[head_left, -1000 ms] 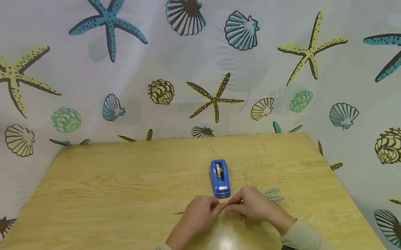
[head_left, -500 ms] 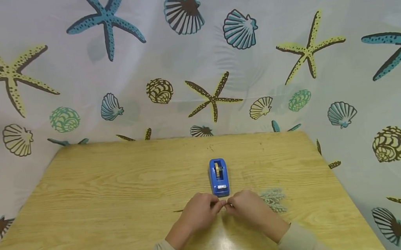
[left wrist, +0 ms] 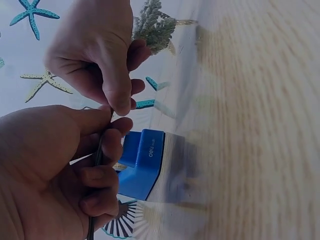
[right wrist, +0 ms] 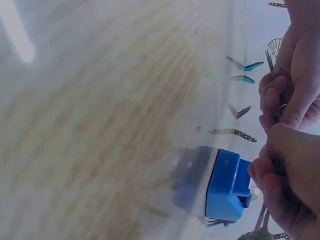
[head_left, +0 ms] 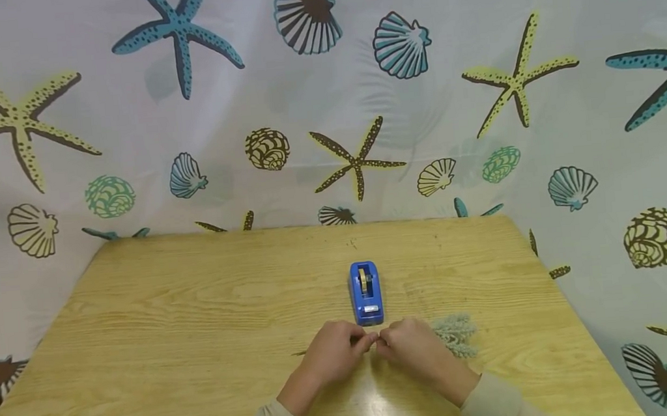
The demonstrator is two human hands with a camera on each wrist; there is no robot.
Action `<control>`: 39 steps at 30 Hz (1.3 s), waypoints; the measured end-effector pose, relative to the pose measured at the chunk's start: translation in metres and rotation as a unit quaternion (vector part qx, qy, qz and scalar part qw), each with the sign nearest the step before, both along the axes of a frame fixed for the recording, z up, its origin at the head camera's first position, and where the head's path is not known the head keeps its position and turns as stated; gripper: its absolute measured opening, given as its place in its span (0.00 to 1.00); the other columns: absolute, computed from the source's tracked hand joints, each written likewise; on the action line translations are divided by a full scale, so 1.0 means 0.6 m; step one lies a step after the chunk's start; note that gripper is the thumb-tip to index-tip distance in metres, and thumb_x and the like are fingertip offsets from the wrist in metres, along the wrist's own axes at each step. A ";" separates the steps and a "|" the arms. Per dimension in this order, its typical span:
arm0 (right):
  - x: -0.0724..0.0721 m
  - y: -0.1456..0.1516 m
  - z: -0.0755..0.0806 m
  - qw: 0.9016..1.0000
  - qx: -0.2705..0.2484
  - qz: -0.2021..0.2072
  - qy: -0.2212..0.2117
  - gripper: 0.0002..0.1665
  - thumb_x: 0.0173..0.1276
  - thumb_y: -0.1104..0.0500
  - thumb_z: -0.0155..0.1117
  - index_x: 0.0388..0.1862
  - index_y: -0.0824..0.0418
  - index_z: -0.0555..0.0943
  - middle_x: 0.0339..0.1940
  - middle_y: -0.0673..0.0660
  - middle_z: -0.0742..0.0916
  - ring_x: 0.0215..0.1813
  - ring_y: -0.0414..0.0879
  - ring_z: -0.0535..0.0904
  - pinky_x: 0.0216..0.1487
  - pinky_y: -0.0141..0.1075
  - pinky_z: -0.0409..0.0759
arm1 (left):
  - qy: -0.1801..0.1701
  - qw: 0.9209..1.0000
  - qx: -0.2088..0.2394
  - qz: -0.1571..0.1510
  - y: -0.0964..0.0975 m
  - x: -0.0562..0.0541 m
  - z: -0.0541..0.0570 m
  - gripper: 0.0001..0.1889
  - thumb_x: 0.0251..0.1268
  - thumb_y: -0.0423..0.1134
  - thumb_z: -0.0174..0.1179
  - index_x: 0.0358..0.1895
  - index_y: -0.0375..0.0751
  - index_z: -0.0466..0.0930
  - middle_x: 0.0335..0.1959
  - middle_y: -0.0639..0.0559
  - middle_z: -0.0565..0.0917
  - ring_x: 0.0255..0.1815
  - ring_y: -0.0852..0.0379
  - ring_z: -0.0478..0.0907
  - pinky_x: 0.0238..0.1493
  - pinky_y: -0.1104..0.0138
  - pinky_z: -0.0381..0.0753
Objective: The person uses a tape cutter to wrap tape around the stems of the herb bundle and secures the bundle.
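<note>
A bunch of thin dark stems with pale grey-green, fluffy flower heads (head_left: 456,335) lies crosswise in both hands, the heads out to the right. My left hand (head_left: 334,351) grips the stems (left wrist: 91,226), fingers curled round them in the left wrist view. Their bare ends (right wrist: 269,60) stick out past that hand. Right beside it my right hand (head_left: 418,351) pinches the stems closer to the heads, and the thumbs and fingertips of both hands meet. The stretch of stem at the fingertips is mostly hidden. Just beyond the hands stands a blue tape dispenser (head_left: 366,295).
The wooden table (head_left: 189,311) stretches out on both sides of the hands. Behind it and along its sides hangs a pale curtain (head_left: 313,98) printed with starfish and shells. The tape dispenser's cutter end faces the hands.
The right hand has turned over so its back faces up, fingertips tucked under against the left thumb. More of the flower heads shows. The left hand stays nearly in place.
</note>
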State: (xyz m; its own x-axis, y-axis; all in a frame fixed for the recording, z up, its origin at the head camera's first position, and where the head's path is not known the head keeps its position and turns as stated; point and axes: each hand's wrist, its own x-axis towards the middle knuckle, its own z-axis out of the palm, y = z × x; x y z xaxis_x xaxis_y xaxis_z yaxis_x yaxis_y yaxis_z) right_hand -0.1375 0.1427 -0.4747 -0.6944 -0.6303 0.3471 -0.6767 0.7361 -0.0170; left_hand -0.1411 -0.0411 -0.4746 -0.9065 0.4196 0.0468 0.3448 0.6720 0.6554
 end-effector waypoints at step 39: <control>0.006 0.023 0.020 0.984 -0.089 -0.054 -0.142 0.05 0.64 0.61 0.70 0.36 0.61 0.90 0.26 0.51 0.87 0.25 0.36 0.78 0.28 0.23 0.75 | 0.021 0.999 0.050 0.000 -0.009 -0.003 -0.012 0.07 0.68 0.37 0.64 0.40 0.41 0.91 0.33 0.51 0.89 0.31 0.65 0.80 0.32 0.72 0.77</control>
State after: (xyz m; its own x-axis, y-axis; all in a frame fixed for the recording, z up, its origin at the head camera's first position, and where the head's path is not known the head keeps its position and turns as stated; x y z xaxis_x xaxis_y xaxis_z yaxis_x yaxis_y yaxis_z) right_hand -0.1342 0.1568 -0.4627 -0.8388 -0.4951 0.2266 -0.5444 0.7714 -0.3295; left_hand -0.1429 -0.0467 -0.4820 -0.9026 0.4112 0.1271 0.3740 0.6033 0.7043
